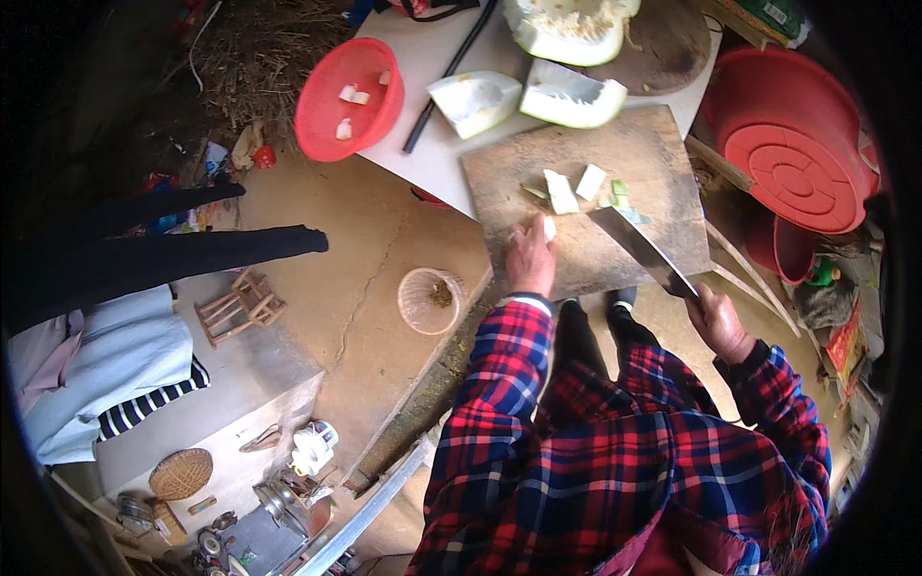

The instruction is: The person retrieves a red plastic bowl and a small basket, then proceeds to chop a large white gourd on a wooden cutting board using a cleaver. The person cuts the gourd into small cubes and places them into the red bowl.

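My right hand (pixel 720 324) grips the handle of a cleaver (pixel 641 248), its broad blade slanting over a worn wooden cutting board (pixel 504 173). At the board's left near side, my left hand (pixel 533 261) has a small white melon piece (pixel 550 228) at its fingertips. Just beyond it lie a cut white melon chunk (pixel 561 191) and a smaller melon block (pixel 591 182). Green rind scraps (pixel 619 189) rest by the blade's tip. Behind the board are two thick winter melon wedges (pixel 475 101) and a large winter melon part (pixel 569 32) with its seedy core exposed.
A red plastic basket (pixel 313 108) with several white pieces sits at the table's (pixel 403 36) left edge, near a black rod (pixel 450 72). Large red tubs (pixel 792 169) stand at right. On the floor are a wicker basket (pixel 425 299) and a small wooden chair (pixel 245 306).
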The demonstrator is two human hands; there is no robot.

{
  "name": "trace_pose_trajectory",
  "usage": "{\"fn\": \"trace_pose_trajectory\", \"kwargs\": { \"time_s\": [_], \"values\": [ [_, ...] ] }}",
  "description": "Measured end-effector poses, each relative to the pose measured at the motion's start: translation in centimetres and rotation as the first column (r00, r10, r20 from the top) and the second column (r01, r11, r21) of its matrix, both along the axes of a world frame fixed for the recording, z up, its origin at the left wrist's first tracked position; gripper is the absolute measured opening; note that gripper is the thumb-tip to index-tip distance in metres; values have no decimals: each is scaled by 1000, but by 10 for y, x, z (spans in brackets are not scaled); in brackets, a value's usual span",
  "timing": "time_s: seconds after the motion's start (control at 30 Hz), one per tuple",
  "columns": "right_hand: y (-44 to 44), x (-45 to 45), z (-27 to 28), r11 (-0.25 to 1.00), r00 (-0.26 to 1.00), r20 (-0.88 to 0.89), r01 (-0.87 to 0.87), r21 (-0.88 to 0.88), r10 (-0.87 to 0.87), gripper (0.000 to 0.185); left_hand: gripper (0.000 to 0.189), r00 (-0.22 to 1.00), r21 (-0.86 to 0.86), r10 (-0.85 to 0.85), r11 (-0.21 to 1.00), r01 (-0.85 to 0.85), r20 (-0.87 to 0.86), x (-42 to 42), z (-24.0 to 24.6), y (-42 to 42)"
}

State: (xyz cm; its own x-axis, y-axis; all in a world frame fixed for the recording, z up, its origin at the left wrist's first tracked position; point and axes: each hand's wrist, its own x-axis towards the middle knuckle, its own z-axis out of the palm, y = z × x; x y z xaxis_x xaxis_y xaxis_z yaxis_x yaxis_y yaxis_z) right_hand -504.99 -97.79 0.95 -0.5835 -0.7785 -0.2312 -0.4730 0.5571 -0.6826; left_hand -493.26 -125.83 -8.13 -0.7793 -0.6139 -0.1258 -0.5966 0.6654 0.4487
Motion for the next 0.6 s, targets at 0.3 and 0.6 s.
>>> {"fn": "trace_pose_trajectory", "kwargs": {
  "time_s": [0.3, 0.6],
  "values": [
    [-26, 13, 1, 992, 991, -53, 127, 6, -126, 9, 45, 780, 917, 614, 368, -152, -117, 14, 18, -60],
    [-42, 39, 11, 971, 978, -33, 208, 118, -205, 10, 64, 630, 876, 706, 475, -85, -322, -25, 112, -297]
  ]
}}
